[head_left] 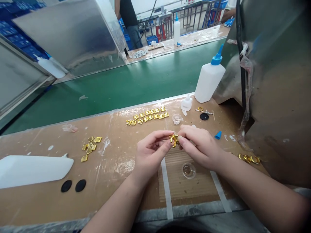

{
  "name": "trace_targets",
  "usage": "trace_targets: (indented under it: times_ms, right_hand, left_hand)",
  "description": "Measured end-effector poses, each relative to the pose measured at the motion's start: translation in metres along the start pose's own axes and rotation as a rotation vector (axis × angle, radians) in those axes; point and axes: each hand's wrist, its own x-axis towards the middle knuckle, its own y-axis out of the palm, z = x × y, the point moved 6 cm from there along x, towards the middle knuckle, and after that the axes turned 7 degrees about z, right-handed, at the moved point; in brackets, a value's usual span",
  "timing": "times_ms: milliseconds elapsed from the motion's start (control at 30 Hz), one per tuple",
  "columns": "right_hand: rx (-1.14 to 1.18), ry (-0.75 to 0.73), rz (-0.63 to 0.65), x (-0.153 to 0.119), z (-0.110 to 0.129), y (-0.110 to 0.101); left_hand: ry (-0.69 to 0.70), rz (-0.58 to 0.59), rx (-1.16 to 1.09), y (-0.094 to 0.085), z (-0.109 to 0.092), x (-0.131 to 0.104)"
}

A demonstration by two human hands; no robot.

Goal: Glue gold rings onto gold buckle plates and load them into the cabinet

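A shiny gold piece with a curved, ring-like part (173, 141) is held up between my two hands above the bench. My left hand (152, 151) pinches it from the left between thumb and fingers. From the other side, the fingertips of my right hand (198, 144) close on its right end, partly hiding it. Below them, a small clear dish (189, 171) rests on a taped cardboard sheet (194, 189). Beyond my hands, several small gold pieces (150, 116) lie in two rows beside another small clear cup (177, 119).
A loose heap of gold pieces (91, 145) lies left, near a white bottle (36, 170) on its side and two black discs (80, 185). Gold rings (250, 158) sit far right. A tall blue-capped bottle (209, 81) stands before the green belt (145, 81). Someone (131, 22) stands beyond.
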Motion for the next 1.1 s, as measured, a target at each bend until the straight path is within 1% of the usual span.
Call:
trace_targets:
  times_ms: [67,167,233,300,400,567,733,867,933,1000,1067,1100]
  right_hand:
    - [0.128,0.125,0.042,0.001,-0.008,0.004]
    - [0.494,0.302,0.106,0.0,-0.021,0.014]
    - [0.731,0.381,0.154,-0.002,-0.027,0.023]
    - [0.876,0.435,0.193,-0.003,-0.031,0.03]
    - [0.964,0.481,0.226,-0.006,-0.034,0.037]
    - [0.995,0.493,0.246,-0.007,-0.035,0.041]
    - [0.981,0.5,0.247,-0.007,-0.034,0.04]
    - [0.942,0.502,0.265,-0.006,-0.032,0.039]
    - [0.89,0.502,0.241,-0.005,-0.033,0.036]
    - [0.716,0.498,0.145,-0.004,-0.038,0.027]
    - [0.366,0.473,0.058,-0.003,-0.042,0.015]
    - [0.162,0.455,0.051,-0.002,-0.042,0.011]
  left_hand:
    - [0.017,0.003,0.022,0.0,-0.002,-0.001]
    - [0.02,0.042,0.022,0.002,-0.002,-0.001]
    - [0.004,0.049,0.022,0.003,0.0,-0.002]
    - [-0.01,0.036,0.038,0.002,0.0,-0.002]
    - [-0.006,0.025,0.06,0.002,-0.001,-0.002]
    - [0.013,0.004,0.09,0.001,-0.006,-0.003]
    - [0.048,0.031,0.118,0.001,-0.006,-0.003]
    - [0.035,0.068,0.145,0.002,-0.004,-0.002]
    - [0.033,0.078,0.153,0.0,-0.004,-0.001]
    - [0.027,0.05,0.194,-0.006,-0.004,0.001]
    - [-0.019,-0.009,0.289,-0.017,-0.002,0.004]
    - [-0.058,-0.037,0.356,-0.023,0.0,0.006]
